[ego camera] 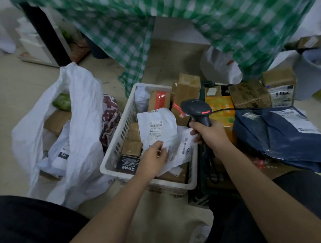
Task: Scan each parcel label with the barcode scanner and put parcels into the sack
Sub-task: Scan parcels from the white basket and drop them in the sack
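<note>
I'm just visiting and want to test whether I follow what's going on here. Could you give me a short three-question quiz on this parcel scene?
1. True or false: the right hand holds the barcode scanner.
2. What does the left hand grip? A) a brown box B) the white parcel with its label facing up C) the dark blue mailer
3. On which side of the white basket does the open white sack stand?

Key:
1. True; the fingers wrap its handle and a red light shows on its head.
2. B
3. On the person's left, with parcels already inside.
</note>
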`<action>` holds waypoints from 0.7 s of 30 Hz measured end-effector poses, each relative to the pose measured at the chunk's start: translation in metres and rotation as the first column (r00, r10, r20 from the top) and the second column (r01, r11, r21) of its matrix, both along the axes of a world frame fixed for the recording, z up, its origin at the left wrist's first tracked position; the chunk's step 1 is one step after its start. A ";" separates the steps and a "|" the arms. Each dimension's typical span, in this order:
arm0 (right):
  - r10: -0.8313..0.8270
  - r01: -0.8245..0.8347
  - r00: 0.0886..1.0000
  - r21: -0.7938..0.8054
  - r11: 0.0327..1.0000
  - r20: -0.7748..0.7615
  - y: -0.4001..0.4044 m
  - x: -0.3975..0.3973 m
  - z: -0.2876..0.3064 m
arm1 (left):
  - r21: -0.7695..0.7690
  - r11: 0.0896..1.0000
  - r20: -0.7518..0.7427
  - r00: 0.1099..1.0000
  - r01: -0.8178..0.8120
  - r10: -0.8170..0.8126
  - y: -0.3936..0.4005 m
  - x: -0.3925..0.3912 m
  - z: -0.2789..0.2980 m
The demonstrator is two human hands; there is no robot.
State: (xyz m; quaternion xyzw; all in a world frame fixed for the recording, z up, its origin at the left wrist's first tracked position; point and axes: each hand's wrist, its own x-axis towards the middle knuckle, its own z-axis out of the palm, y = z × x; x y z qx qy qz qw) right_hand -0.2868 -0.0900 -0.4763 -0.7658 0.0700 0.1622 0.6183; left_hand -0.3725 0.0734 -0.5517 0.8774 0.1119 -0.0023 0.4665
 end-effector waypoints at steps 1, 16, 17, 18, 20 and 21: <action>0.007 -0.007 1.000 0.018 1.000 -0.008 0.007 -0.001 0.001 | -0.065 0.997 0.010 0.999 -0.047 0.048 0.011 -0.001 0.008; 0.032 -0.032 0.982 0.000 0.999 0.185 0.108 -0.023 0.028 | -0.134 0.943 0.130 0.938 -0.304 0.321 0.127 -0.030 0.095; 0.039 -0.041 0.980 0.007 0.999 0.193 0.110 -0.024 0.030 | -0.143 0.942 0.129 0.938 -0.304 0.323 0.132 -0.032 0.099; 0.063 -0.066 0.980 0.010 0.998 0.191 0.113 -0.025 0.032 | -0.153 0.941 0.130 0.938 -0.300 0.320 0.136 -0.034 0.103; 0.149 -0.154 0.976 0.021 0.988 0.160 0.118 -0.029 0.038 | -0.164 0.943 0.147 0.938 -0.289 0.313 0.141 -0.037 0.108; 0.200 -0.205 0.970 0.023 0.979 0.142 0.122 -0.031 0.040 | -0.167 0.943 0.161 0.936 -0.287 0.313 0.144 -0.038 0.110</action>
